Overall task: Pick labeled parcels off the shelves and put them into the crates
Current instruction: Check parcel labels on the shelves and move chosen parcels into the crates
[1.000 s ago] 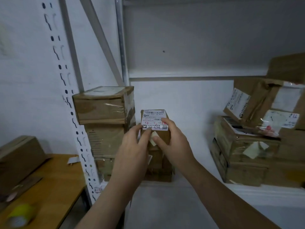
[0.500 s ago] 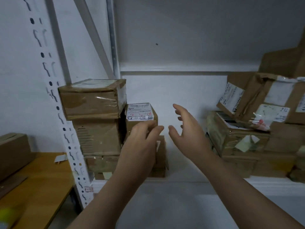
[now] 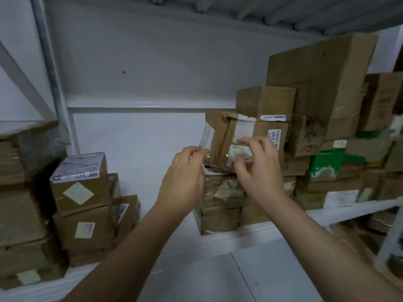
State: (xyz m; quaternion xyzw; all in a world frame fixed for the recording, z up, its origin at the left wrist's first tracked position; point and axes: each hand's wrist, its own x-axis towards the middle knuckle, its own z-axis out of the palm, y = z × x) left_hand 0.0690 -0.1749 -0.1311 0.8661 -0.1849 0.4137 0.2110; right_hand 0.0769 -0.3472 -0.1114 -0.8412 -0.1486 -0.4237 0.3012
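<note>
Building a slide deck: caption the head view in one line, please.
Left hand and right hand at a tilted, labeled parcel atop a stack of boxes on the white shelf.

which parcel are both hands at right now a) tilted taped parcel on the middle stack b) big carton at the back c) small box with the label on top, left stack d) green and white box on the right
a: the left hand and right hand flank the tilted parcel, fingers curled at its labels; a firm grip cannot be confirmed.
</note>
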